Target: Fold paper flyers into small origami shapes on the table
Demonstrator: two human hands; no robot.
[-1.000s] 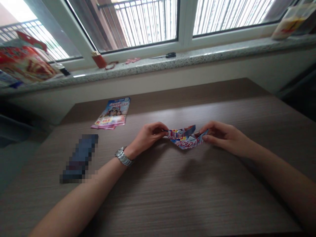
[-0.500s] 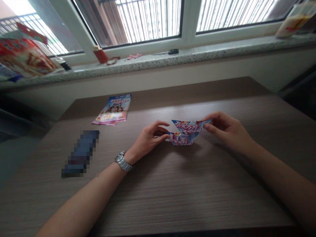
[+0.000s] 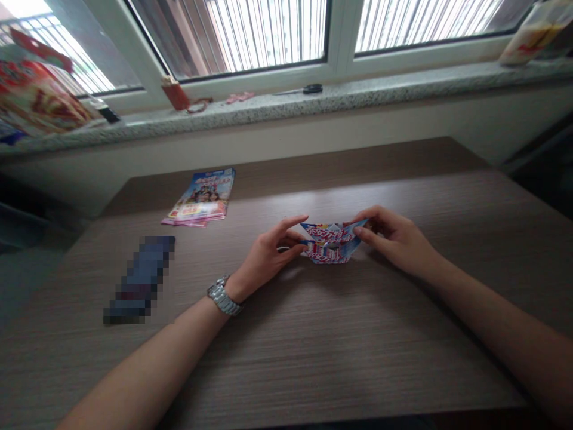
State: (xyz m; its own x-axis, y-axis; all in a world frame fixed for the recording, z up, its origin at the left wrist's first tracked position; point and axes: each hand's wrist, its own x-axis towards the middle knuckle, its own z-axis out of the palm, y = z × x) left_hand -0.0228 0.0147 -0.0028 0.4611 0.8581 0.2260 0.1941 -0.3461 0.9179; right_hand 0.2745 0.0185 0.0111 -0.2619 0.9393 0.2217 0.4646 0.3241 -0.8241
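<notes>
Blue, white and red, the folded paper (image 3: 329, 254) is hanging between your two hands, just over or on the worktop (image 3: 335, 346). Your left hand (image 3: 264, 254) is pinching its left corner with the fingers, index raised; your right hand (image 3: 398, 236) is gripping the right tip, apparently so the folds are staying spread. The leaflets (image 3: 203, 196) are lying well to the left, seemingly leaving you room.

Window (image 3: 338, 36): shone bright, framed in white.
Sill (image 3: 380, 88): ran below, speckled stone.
Surface (image 3: 313, 358): stretched brown, wood-grained.
</notes>
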